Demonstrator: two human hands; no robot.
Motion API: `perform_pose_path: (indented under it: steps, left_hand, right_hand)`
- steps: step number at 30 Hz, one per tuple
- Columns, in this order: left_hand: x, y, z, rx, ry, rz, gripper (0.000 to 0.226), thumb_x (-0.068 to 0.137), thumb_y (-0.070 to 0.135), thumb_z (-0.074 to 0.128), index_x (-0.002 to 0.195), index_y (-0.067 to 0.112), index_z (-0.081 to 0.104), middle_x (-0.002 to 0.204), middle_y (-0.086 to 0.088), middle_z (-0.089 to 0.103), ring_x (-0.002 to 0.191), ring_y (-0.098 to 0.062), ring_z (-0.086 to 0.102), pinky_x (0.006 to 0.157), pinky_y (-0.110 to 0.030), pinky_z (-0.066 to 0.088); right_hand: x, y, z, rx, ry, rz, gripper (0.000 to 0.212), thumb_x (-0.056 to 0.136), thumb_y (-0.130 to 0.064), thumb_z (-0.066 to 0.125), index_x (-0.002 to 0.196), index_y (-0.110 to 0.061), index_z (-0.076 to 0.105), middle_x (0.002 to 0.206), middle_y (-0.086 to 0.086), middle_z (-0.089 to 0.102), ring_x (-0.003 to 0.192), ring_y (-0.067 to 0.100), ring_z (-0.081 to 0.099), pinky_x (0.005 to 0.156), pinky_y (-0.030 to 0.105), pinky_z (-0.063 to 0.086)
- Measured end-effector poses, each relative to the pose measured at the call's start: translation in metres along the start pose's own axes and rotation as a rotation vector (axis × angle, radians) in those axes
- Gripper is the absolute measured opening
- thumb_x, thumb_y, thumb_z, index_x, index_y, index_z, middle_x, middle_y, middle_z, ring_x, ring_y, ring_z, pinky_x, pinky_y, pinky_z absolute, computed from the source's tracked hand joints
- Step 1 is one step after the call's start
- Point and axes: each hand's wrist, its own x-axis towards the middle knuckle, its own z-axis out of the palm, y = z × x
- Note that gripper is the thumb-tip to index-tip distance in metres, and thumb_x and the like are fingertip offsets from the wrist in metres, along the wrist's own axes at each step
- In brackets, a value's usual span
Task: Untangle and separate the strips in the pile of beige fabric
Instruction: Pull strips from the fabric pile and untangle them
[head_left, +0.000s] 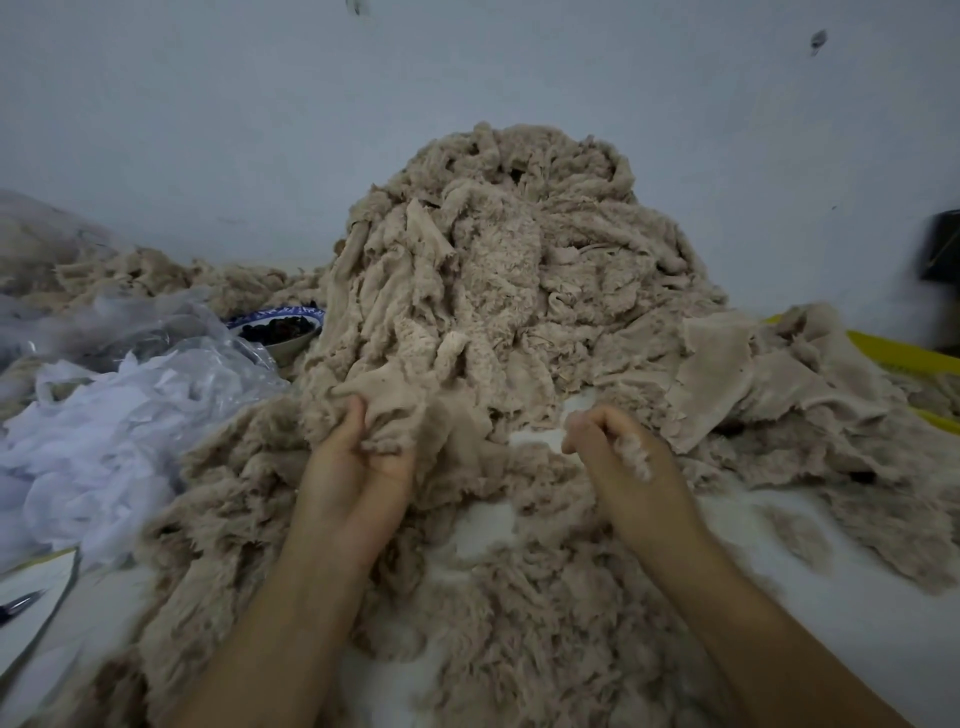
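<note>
Where a pale grey wall (208, 130) meets a white work surface (831, 623), a tall heap of fuzzy beige fabric strips (519, 270) rises at centre, its loose ends spilling toward the viewer. The left hand (358, 462) clenches a fold at the heap's near foot. The right hand (608, 441), just beside the heap, has curled fingers with a pale fluffy tuft (638, 454) against it; blur hides whether it grips the tuft. Crumpled white scraps (93, 447) lie at left, near a blue-patterned bowl of dark pieces (280, 327).
</note>
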Motion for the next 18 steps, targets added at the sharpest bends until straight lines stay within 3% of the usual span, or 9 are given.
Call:
perform_pose_path:
  steps: [2,4,6,8,9,12,13,15,18]
  left_hand:
    - [-0.004,-0.003,-0.001,0.184,-0.068,-0.034,0.024,0.096,0.008,0.043,0.109,0.000,0.062,0.100,-0.008,0.067,0.077,-0.006,0.060,0.063,-0.010,0.048]
    - [-0.011,-0.019,-0.002,0.474,-0.117,-0.029,0.030,0.081,0.000,0.050,0.106,-0.007,0.063,0.112,-0.020,0.065,0.094,-0.022,0.065,0.088,-0.031,0.053]
    - [-0.019,-0.033,0.000,0.695,-0.210,-0.019,0.029,0.074,-0.003,0.055,0.098,-0.002,0.071,0.105,-0.019,0.069,0.093,-0.023,0.068,0.083,-0.033,0.056]
    - [-0.022,-0.038,-0.001,0.852,-0.264,0.003,0.033,0.079,-0.009,0.052,0.082,0.011,0.079,0.084,-0.010,0.074,0.078,-0.017,0.069,0.069,-0.026,0.057]
    - [-0.024,-0.038,0.001,0.892,-0.245,0.014,0.038,0.084,-0.012,0.049,0.079,0.012,0.078,0.077,-0.009,0.072,0.071,-0.017,0.068,0.064,-0.025,0.055]
    - [-0.024,-0.038,0.004,0.971,-0.219,0.034,0.041,0.090,-0.009,0.048,0.071,0.012,0.076,0.056,-0.011,0.061,0.051,-0.018,0.056,0.053,-0.026,0.049]
    - [-0.025,-0.038,0.006,0.990,-0.202,0.043,0.038,0.088,-0.005,0.052,0.063,0.012,0.075,0.052,-0.013,0.057,0.049,-0.018,0.054,0.054,-0.028,0.049]
    - [-0.027,-0.041,0.008,0.979,-0.207,0.044,0.029,0.075,0.012,0.066,0.051,-0.004,0.064,0.052,-0.022,0.050,0.057,-0.026,0.054,0.059,-0.031,0.050]
    - [-0.029,-0.043,0.009,0.960,-0.253,-0.001,0.055,0.075,0.037,0.073,0.058,-0.012,0.058,0.065,-0.031,0.052,0.075,-0.030,0.057,0.062,-0.030,0.052]
  right_hand:
    - [0.001,-0.003,-0.001,-0.046,-0.044,0.133,0.050,0.094,-0.062,0.044,0.078,-0.023,0.070,0.083,-0.022,0.068,0.078,-0.014,0.060,0.066,0.012,0.038]
    - [-0.001,-0.007,0.004,-0.074,-0.105,0.184,0.070,0.077,-0.089,0.034,0.087,-0.030,0.072,0.090,-0.030,0.068,0.084,-0.020,0.059,0.065,0.008,0.039]
    - [-0.003,-0.010,0.010,0.030,-0.160,0.206,0.073,0.063,-0.100,0.033,0.089,-0.043,0.072,0.088,-0.034,0.068,0.083,-0.020,0.060,0.063,0.004,0.043]
    - [-0.005,-0.012,0.014,0.189,-0.250,0.219,0.042,0.071,-0.088,0.047,0.088,-0.058,0.071,0.090,-0.041,0.066,0.086,-0.023,0.059,0.066,-0.002,0.043]
    - [-0.005,-0.012,0.015,0.235,-0.273,0.215,0.033,0.076,-0.078,0.054,0.090,-0.054,0.073,0.092,-0.039,0.068,0.088,-0.020,0.062,0.068,-0.001,0.043]
    - [-0.003,-0.004,0.017,0.117,-0.211,0.198,0.049,0.071,-0.074,0.057,0.089,-0.031,0.071,0.081,-0.016,0.072,0.077,0.005,0.068,0.059,0.018,0.049]
    - [-0.002,-0.003,0.017,0.103,-0.194,0.186,0.053,0.072,-0.074,0.057,0.094,-0.028,0.070,0.087,-0.007,0.072,0.081,0.013,0.068,0.066,0.031,0.054]
    - [-0.002,-0.003,0.016,0.078,-0.187,0.134,0.050,0.080,-0.068,0.057,0.101,-0.023,0.066,0.094,0.003,0.070,0.085,0.021,0.066,0.071,0.033,0.053]
    - [-0.005,-0.006,0.017,-0.037,-0.176,0.020,0.018,0.093,-0.043,0.062,0.090,-0.026,0.058,0.084,-0.005,0.062,0.074,0.014,0.058,0.060,0.025,0.047]
